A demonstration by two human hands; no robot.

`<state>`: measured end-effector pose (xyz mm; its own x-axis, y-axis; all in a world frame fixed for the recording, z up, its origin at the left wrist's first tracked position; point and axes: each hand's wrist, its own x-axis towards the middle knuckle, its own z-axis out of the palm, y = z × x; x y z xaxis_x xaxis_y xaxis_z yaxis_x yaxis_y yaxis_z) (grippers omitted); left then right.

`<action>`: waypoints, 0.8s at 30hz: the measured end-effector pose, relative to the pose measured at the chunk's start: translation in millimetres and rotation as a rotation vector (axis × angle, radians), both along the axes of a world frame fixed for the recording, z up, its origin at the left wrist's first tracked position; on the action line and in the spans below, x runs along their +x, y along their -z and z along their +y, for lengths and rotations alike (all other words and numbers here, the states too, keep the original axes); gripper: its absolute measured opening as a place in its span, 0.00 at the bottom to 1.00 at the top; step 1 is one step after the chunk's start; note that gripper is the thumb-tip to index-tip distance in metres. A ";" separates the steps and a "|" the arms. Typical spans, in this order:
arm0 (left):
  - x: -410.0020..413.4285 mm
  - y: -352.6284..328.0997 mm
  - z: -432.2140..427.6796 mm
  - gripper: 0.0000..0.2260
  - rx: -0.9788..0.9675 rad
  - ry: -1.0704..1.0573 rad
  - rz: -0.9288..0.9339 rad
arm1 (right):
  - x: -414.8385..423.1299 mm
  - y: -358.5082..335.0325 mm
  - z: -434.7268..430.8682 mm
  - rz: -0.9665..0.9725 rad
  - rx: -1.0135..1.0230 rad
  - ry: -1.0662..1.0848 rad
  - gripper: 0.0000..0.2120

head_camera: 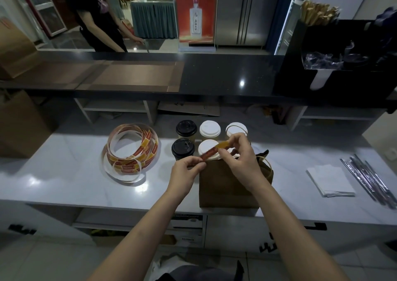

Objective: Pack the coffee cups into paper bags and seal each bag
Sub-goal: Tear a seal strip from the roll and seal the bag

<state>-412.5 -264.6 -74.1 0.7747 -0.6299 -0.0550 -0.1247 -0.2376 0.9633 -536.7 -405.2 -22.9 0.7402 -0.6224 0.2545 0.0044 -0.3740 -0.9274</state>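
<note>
— What have your hands got hold of?

— One narrow red-and-yellow sticker strip (214, 150), shared between them. My left hand (189, 169) is curled, thumb and forefinger pinching the strip's lower end. My right hand (238, 158) pinches the upper end with thumb and fingertips, the rest of its fingers loosely bent.

— Where is it against the bag?

— Just above the top edge of the upright brown paper bag (227, 186), over its left corner. I cannot tell whether the strip touches the paper. My right wrist crosses the bag's mouth.

— Which way does the strip run?

— Its long axis slants from low on the left, at the bag's corner, up to the right. The red end is left, the yellow end right.

— And the cups?

— Just behind the bag stand two black-lidded paper cups (183, 147) on the left and white-lidded paper cups (209, 128) beside them. A loose roll of stickers (133, 149) lies left of the bag, white napkins (330, 181) right of it.
</note>
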 end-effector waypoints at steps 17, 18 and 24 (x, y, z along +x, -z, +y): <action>2.2 2.4 2.6 0.04 -0.024 0.040 -0.005 | 2.2 5.2 -1.2 0.259 -0.574 -0.197 0.11; 2.1 2.6 2.5 0.04 -0.025 0.040 -0.005 | 2.7 6.0 -0.8 0.244 -0.588 -0.193 0.11; 2.4 3.0 2.2 0.04 -0.039 0.035 0.002 | 5.2 10.7 0.7 0.235 -0.623 -0.166 0.12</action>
